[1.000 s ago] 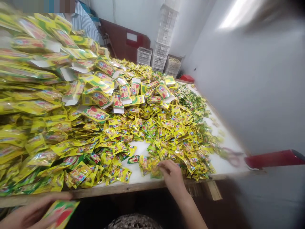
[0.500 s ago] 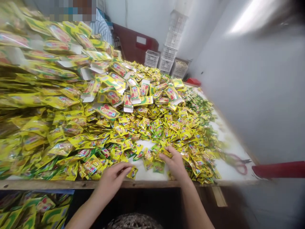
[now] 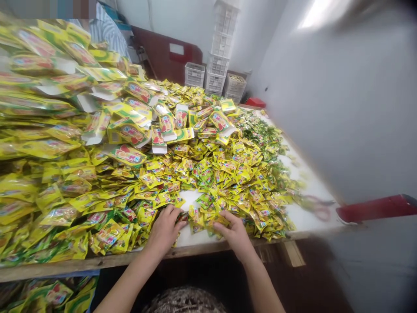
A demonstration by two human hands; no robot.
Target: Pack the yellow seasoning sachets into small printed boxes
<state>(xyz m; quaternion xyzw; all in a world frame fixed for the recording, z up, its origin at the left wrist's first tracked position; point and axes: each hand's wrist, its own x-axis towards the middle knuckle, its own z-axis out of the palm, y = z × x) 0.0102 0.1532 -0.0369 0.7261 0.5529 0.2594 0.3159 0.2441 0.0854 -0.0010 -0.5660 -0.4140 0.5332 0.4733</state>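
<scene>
My left hand [image 3: 167, 229] is at the table's near edge, fingers curled and thumb bent toward them. A small dark green packet [image 3: 184, 216] shows between its thumb and forefinger. My right hand [image 3: 235, 232] reaches in from the right, thumb and fingers apart, their tips touching small yellow packets [image 3: 208, 216]. A few of these packets lie between the two hands on the white tabletop [image 3: 189, 238]. Around them spreads a heap of small yellow and green packets [image 3: 241, 169]. Larger yellow packs [image 3: 110, 234] lie left of my left hand.
Open-ended printed cartons [image 3: 130, 132] are piled behind the packets. Red-handled scissors [image 3: 321, 208] lie at right beside a red bar-shaped object [image 3: 374, 208]. White crates [image 3: 216, 65] stand stacked at the back. A person in a striped sleeve [image 3: 112, 32] is at far left.
My left hand has moved forward and its fingers now reach over the small packets. My right hand has shifted slightly back toward me. The view has turned a little to the right.
</scene>
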